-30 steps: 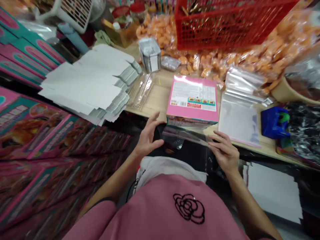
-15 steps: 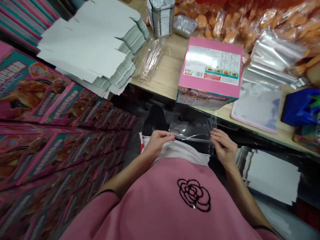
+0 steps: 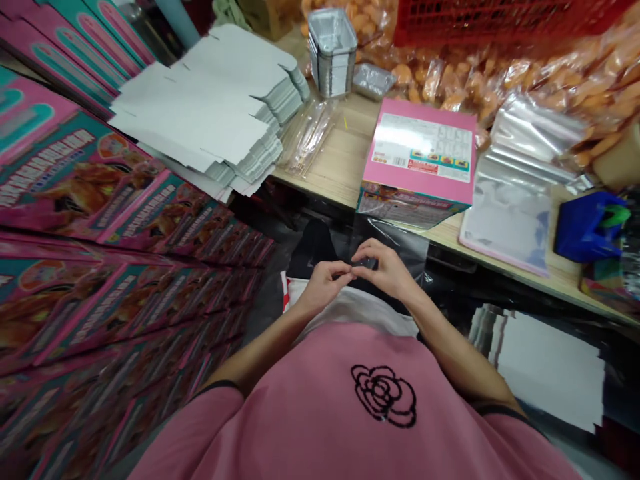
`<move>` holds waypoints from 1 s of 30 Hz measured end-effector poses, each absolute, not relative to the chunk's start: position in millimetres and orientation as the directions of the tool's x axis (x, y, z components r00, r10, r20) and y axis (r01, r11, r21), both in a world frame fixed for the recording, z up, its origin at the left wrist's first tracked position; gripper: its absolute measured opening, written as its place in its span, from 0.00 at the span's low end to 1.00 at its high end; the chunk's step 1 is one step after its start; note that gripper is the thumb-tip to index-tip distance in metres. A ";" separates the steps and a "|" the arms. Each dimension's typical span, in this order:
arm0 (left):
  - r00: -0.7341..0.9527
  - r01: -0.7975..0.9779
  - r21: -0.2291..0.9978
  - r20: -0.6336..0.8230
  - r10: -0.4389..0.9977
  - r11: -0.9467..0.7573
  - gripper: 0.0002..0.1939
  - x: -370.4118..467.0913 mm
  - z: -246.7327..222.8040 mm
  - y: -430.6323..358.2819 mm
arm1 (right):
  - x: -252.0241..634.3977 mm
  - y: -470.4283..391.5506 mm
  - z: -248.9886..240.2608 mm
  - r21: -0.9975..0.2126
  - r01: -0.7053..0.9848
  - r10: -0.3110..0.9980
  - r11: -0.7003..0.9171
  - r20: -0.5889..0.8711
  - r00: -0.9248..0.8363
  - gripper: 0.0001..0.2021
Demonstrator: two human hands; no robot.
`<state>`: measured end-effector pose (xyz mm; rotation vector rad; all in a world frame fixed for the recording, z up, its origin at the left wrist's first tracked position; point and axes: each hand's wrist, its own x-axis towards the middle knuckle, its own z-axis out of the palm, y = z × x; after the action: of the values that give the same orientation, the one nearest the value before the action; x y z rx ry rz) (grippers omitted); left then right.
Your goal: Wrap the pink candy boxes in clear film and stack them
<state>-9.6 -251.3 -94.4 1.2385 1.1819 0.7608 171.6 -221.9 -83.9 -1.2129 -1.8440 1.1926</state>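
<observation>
A clear plastic bag hangs in front of the table edge, below a pink printed box that lies on the table. It seems to be around the box, though its upper part can hardly be made out. At the bag's near left corner, my left hand pinches the edge between thumb and fingers. My right hand meets it there, thumb and index curled close together at the left fingertips. The film between the fingertips is too thin to see clearly.
Stacked flat white cartons, foil trays and clear plastic sleeves lie left of the box. Clear bags and a blue holder are to its right. Bagged orange pieces and a red crate stand behind; printed boxes are piled left.
My right hand has left the bag's right edge and moved left to my left hand. The left hand keeps its pinch. The camera view has shifted slightly.
</observation>
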 end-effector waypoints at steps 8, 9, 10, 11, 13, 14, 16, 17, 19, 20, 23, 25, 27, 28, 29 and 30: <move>0.337 0.328 0.945 -0.094 0.937 -0.023 0.08 -17.1 -100.4 -243.7 | 166.6 -223.1 -80.0 -0.898 0.412 0.910 0.155 -0.033 -0.414 0.07; 0.314 0.337 0.941 -0.072 0.947 -0.041 0.08 -19.0 -103.0 -240.6 | 166.5 -225.5 -78.9 -0.883 0.432 0.916 0.185 -0.005 -0.402 0.07; 0.280 0.338 0.939 -0.032 0.959 -0.067 0.11 -20.4 -105.6 -236.4 | 166.2 -227.7 -78.2 -0.867 0.448 0.921 0.219 0.032 -0.388 0.07; 0.252 0.324 0.940 0.024 0.967 -0.107 0.16 -21.1 -108.0 -231.3 | 165.7 -229.9 -78.0 -0.850 0.459 0.924 0.258 0.078 -0.375 0.07; 0.278 0.258 0.937 0.162 0.947 -0.236 0.23 -20.0 -111.0 -218.5 | 164.9 -233.3 -78.7 -0.814 0.468 0.917 0.346 0.188 -0.351 0.07; 0.342 0.213 0.925 0.230 0.911 -0.313 0.23 -18.5 -111.5 -211.5 | 164.7 -234.2 -79.3 -0.791 0.471 0.907 0.391 0.245 -0.341 0.07; 0.473 0.144 0.883 0.335 0.815 -0.447 0.16 -14.8 -110.5 -197.9 | 164.5 -234.5 -79.8 -0.747 0.477 0.882 0.463 0.334 -0.332 0.07; 0.506 0.134 0.857 0.372 0.778 -0.497 0.12 -13.1 -109.5 -192.2 | 164.7 -233.9 -79.2 -0.735 0.477 0.873 0.482 0.355 -0.334 0.07; 0.525 0.143 0.820 0.412 0.745 -0.554 0.10 -10.8 -107.4 -184.2 | 166.5 -233.0 -75.4 -0.738 0.466 0.868 0.488 0.355 -0.348 0.07; 0.525 0.151 0.812 0.418 0.742 -0.564 0.09 -10.1 -106.6 -182.0 | 168.9 -233.6 -72.3 -0.751 0.454 0.870 0.479 0.339 -0.358 0.07; 0.527 0.176 0.794 0.423 0.737 -0.582 0.06 -9.5 -105.2 -180.2 | 189.2 -248.6 -61.4 -0.833 0.378 0.890 0.404 0.262 -0.374 0.07; 0.512 0.187 0.785 0.435 0.741 -0.590 0.06 -9.8 -104.0 -181.0 | 219.5 -275.5 -59.8 -0.932 0.237 0.920 0.274 0.182 -0.347 0.07; 0.495 0.200 0.785 0.435 0.752 -0.586 0.05 -10.8 -102.0 -182.2 | 264.0 -316.3 -69.3 -0.997 -0.014 0.964 0.078 0.079 -0.253 0.08; 0.490 0.210 0.788 0.428 0.759 -0.579 0.05 -11.5 -100.7 -182.9 | 289.5 -339.9 -78.9 -0.985 -0.174 0.990 -0.003 0.021 -0.136 0.11; 0.488 0.220 0.791 0.417 0.767 -0.571 0.05 -12.3 -99.4 -183.8 | 315.2 -364.0 -91.6 -0.950 -0.310 0.999 -0.026 -0.039 0.034 0.14; 0.488 0.231 0.794 0.405 0.773 -0.562 0.05 -13.1 -98.0 -184.7 | 339.1 -387.4 -106.8 -0.922 -0.386 0.960 0.038 -0.074 0.271 0.17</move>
<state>-13.1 -184.7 -98.0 2.0553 0.8250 1.0237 339.1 -387.4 -106.8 -1.0483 -0.7064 1.1760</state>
